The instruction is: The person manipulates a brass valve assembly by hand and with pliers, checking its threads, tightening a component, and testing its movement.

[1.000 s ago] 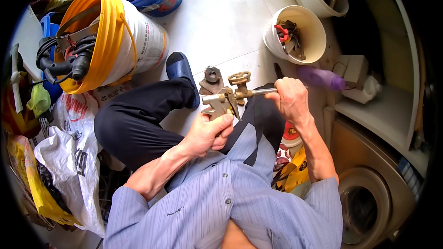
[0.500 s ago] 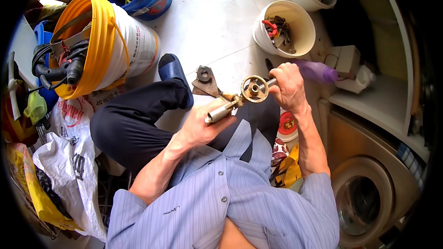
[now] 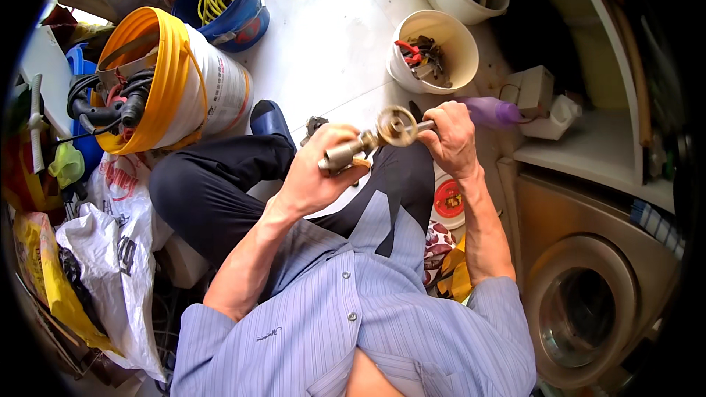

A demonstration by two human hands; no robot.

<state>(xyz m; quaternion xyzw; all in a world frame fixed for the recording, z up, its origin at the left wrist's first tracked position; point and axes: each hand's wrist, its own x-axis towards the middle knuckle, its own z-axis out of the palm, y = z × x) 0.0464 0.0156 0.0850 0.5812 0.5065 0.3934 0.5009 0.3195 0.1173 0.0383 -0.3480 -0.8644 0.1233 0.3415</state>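
In my left hand (image 3: 309, 176) is a brass valve (image 3: 342, 154) with a round handwheel, its silvery cylinder end pointing toward my lower left. My fingers are wrapped round its body, and the handwheel looks slightly smeared by motion. My right hand (image 3: 452, 140) is closed on a metal rod (image 3: 425, 126) that meets the handwheel; the rod's other end is hidden in my fist. Both hands are above my lap. Just beyond my left hand, a dark metal piece (image 3: 315, 126) lies on the floor, partly covered by the hand.
A yellow-rimmed bucket (image 3: 228, 92) holding a power tool stands at left, with a blue bucket (image 3: 254, 18) behind. Ahead right are a white bucket (image 3: 401, 66) of small tools and a purple bottle (image 3: 489, 112). A front-loading washing machine (image 3: 537, 209) is at right; bags (image 3: 103, 250) lie at left.
The valve and both hands have shifted slightly left in the picture, and the handwheel has turned its angle. My left hand now covers more of the metal piece on the floor.
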